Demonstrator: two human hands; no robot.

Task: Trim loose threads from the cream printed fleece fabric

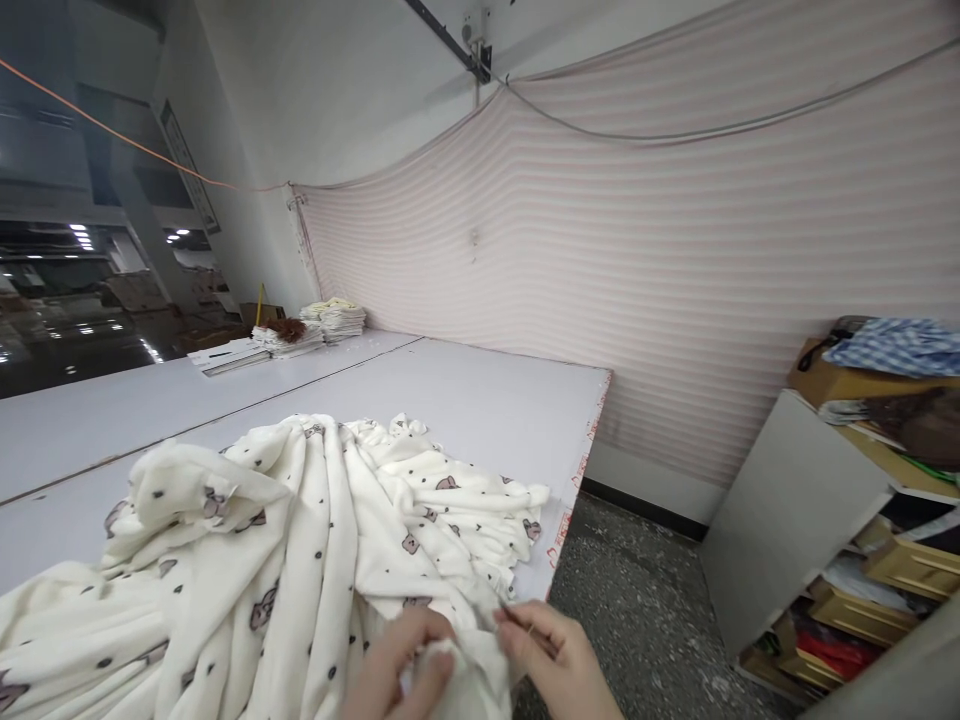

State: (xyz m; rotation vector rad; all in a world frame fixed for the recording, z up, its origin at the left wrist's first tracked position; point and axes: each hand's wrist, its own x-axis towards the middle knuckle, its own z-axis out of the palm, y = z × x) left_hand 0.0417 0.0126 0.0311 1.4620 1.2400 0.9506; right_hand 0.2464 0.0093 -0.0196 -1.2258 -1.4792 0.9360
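Both hands at fleece edge, near table corner.
Left hand and right hand each pinch the fleece in a tight grip; rest lies bunched, unsorted.

**White desk and its load**

A broad white desk fills the left and centre; a heap of cream fleece fabric with small bear prints lies on its near end, reaching the edge; far back lie stacks of folded cloth and flat white sheets.
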